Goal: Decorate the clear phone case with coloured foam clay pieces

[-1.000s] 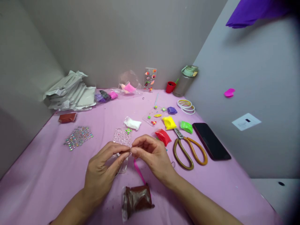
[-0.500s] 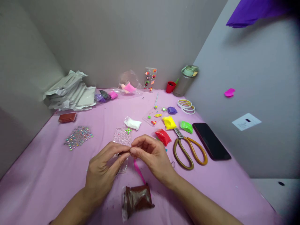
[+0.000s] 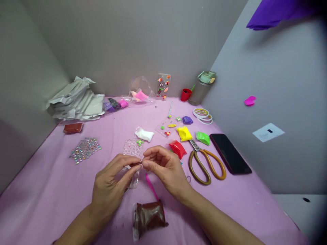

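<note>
My left hand (image 3: 112,182) and my right hand (image 3: 163,170) meet fingertip to fingertip, both in a pinch. Between them is a small dark brown piece of clay (image 3: 140,164), mostly covered by the fingers. Under the hands lies a clear phone case (image 3: 133,148) with a textured surface and a green and white flower on its upper corner. Close to my wrists rests a packet of brown clay (image 3: 150,216). A pink plastic tool (image 3: 152,188) runs from that packet up toward my right hand. Just beyond the case is a white clay packet (image 3: 144,134).
Scissors (image 3: 200,166) and a black phone (image 3: 230,153) lie on the right, near red (image 3: 178,149), yellow (image 3: 184,133) and green (image 3: 203,137) clay packets. Rhinestones (image 3: 85,149) are at left. A bottle (image 3: 201,89) and a red cup (image 3: 186,95) stand behind.
My left fingertips have shifted very slightly left and up, while the pinch on the brown clay stays. Everything else on the table is where it was.
</note>
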### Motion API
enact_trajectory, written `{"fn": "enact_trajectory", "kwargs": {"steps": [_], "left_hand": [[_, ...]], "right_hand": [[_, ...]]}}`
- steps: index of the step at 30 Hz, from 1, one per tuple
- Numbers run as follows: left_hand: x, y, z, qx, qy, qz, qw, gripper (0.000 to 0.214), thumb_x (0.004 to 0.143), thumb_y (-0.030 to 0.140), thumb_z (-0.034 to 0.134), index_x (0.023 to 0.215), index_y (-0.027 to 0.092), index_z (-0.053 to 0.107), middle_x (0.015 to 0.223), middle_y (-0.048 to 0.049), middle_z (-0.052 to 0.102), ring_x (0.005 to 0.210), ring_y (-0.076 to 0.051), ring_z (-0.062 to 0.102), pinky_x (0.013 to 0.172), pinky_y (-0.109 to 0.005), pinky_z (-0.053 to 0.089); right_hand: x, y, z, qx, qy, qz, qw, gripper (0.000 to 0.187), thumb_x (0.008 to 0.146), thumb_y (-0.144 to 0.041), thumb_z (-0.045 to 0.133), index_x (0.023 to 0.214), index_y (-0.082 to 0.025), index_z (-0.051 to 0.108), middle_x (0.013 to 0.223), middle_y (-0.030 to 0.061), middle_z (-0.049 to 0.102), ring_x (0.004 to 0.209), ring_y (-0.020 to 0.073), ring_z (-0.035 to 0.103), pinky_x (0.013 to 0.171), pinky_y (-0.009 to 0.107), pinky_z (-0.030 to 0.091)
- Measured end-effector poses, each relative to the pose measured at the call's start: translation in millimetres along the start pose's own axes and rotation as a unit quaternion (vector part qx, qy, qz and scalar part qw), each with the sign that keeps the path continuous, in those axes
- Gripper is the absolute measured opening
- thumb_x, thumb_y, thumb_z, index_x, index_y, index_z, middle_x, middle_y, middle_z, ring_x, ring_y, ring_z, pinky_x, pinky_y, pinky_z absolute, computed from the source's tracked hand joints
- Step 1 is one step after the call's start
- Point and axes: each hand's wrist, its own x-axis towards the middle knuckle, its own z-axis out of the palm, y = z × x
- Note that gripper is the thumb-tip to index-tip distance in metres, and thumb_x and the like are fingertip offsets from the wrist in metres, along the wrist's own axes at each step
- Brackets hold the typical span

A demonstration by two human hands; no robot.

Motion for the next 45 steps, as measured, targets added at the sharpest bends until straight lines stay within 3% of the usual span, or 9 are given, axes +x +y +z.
{"fn": "enact_trajectory", "kwargs": {"steps": [45], "left_hand": [[2.3,-0.6,1.4,0.0,-0.008,-0.013,1.0,0.011,0.09,0.022,0.071,0.099,0.028,0.075,0.091,0.0025,0.075,0.085,-0.015,0.07,0.08,-0.023,0.053]], "right_hand": [[1.5,3.5,-3.3,-0.007,0.002,-0.005,1.0,0.022,0.074,-0.023,0.082,0.094,-0.022,0.072,0.084,-0.0007,0.071,0.078,0.0128,0.064,0.075,0.025,0.05]]}}
